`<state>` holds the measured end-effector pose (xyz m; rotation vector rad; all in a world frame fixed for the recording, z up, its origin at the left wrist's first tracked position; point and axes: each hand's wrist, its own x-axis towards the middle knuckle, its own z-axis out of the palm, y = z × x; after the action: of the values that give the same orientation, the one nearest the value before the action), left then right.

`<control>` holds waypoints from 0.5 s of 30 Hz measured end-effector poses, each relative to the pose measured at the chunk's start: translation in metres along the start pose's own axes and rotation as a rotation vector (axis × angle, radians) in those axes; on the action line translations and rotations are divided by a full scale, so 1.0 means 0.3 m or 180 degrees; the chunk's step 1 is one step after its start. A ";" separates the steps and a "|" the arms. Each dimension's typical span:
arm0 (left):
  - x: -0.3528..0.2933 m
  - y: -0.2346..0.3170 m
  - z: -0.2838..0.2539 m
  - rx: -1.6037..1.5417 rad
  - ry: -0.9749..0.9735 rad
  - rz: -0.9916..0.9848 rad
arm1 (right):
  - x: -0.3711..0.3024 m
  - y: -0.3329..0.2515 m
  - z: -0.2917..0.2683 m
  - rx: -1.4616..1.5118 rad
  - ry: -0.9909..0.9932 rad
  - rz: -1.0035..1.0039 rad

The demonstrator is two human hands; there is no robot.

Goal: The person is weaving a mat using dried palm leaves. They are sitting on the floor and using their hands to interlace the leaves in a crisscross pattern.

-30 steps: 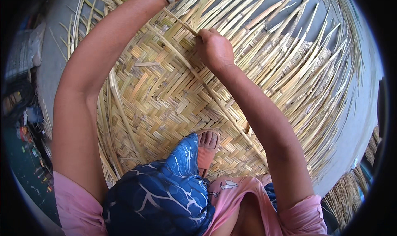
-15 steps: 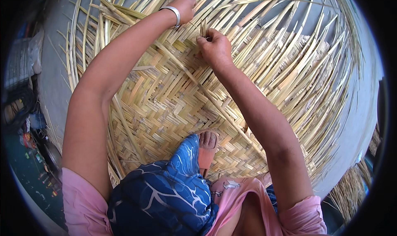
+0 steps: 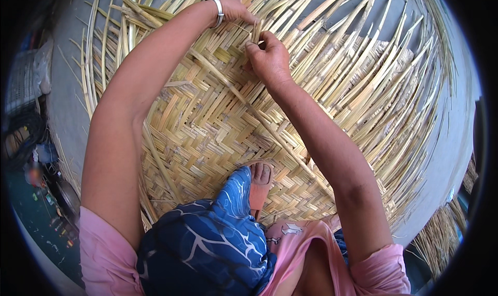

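Closest in, a blue cloth with white lines drapes over the person's leg, and a foot in an orange sandal is planted on the woven mat, which spreads out in front in a herringbone of pale, flat strips. Across the mat lies a long cane, its long axis slanting from the near right to the far left, where it ends close to the left forearm. Past the cane, over the mat's far part, the right hand has its grip closed, thumb and forefinger pinched on a few bent strips whose short ends stick up, pointing away from the body. Just beyond and to the left, the left hand, with a silvery bangle at the wrist, stretches a finger to those ends; whether its grip is clamped I cannot tell. Loose unwoven lengths fan outward to the far right, over the grey floor.
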<state>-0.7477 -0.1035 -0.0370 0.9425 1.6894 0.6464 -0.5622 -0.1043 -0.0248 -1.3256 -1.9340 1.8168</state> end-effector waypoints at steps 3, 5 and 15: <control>-0.002 -0.009 0.022 -0.0131 0.0174 -0.0025 | 0.020 0.024 0.008 0.0003 0.0007 -0.0057; 0.004 -0.016 0.033 0.0003 0.0346 -0.0048 | 0.033 0.038 0.010 -0.0004 0.0015 -0.0087; -0.030 -0.044 -0.036 -0.1889 -0.0540 0.0264 | 0.059 0.047 0.039 -0.0865 0.0173 -0.0260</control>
<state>-0.7603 -0.1179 -0.0393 0.6183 1.2058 1.0213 -0.5737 -0.1026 -0.0476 -1.3326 -2.2316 1.5061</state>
